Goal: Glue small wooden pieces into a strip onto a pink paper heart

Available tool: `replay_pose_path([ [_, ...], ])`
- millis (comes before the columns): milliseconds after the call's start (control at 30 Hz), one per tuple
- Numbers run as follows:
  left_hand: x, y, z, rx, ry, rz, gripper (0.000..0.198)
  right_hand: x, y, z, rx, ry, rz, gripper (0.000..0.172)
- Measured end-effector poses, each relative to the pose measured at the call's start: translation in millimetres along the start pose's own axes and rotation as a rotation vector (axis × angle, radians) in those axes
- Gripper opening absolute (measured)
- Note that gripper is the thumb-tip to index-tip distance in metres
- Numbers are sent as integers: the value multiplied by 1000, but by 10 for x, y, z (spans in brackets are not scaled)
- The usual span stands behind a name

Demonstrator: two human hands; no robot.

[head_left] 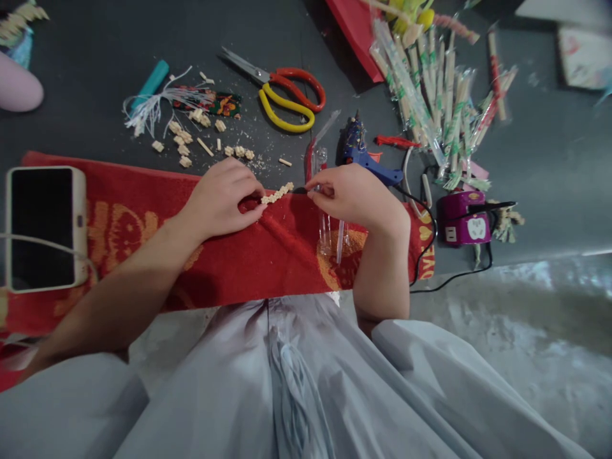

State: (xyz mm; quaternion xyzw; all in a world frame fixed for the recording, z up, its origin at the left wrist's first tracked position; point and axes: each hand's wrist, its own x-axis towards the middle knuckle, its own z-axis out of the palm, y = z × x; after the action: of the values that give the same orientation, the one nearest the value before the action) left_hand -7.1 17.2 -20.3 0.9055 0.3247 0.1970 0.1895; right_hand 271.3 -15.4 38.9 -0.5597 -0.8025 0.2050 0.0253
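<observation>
Segmented strip (278, 194), centre, already joined, is pinched by left hand (222, 197). Right hand (356, 194), three o'clock: fingertips near together, contents undetermined. Loose clusters (183, 138), ten o'clock on tabletop (167, 38), are left unjoined.

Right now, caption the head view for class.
Left hand pinches pale strip over red towel, right hand nearby, scissors beyond.

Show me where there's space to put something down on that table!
The dark table has bare room right of the wrapped sticks and purple box, and another patch beyond the teal tube, left of the scissors. It's crowded beyond the left hand, where pale pieces lie, and around the right hand, with the blue glue gun and clear plastic nearby.
</observation>
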Motion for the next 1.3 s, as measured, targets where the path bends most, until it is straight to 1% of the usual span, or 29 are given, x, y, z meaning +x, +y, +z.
replay_pose_path([
  [133,-1,10,-9,10,10,-1,18,6,-1,-8,-3,3,15,31],
  [233,-6,14,-18,12,15,-5,17,21,-5,-7,14,35,18,30],
  [333,-10,17,-15,25,56,4,16,45,-23,2,53,71,-4,34],
  [367,-10,19,-10,33,82,11,15,55,-32,8,68,82,-26,36],
  [433,-9,21,3,53,174,54,12,76,-50,25,91,117,-91,37],
  [533,-11,18,18,77,339,127,11,112,-64,61,120,192,-200,33],
  [567,-15,15,18,80,375,138,10,124,-62,74,134,212,-225,32],
  [700,-40,24,-6,78,417,121,10,168,-19,131,216,264,-283,30],
  [767,-49,53,-27,64,450,115,14,188,12,163,266,279,-321,33],
  [867,-51,123,-55,6,525,111,19,221,48,212,338,294,-349,45],
  [967,-51,191,-54,-89,528,55,19,255,62,258,379,347,-348,56],
  [1000,-54,207,-45,-114,611,53,23,265,62,272,386,367,-353,59],
  [1033,-59,217,-33,-130,612,24,25,273,59,286,392,384,-359,61],
  [1067,-66,222,-18,-141,609,-6,28,280,55,299,395,401,-366,61],
  [1133,-84,220,11,-181,596,-45,27,289,40,323,397,445,-378,60],
  [1233,-98,194,48,-288,601,-37,21,306,13,364,403,550,-408,57],
  [1300,-87,172,71,-366,629,-49,24,330,1,394,418,633,-461,54],
])
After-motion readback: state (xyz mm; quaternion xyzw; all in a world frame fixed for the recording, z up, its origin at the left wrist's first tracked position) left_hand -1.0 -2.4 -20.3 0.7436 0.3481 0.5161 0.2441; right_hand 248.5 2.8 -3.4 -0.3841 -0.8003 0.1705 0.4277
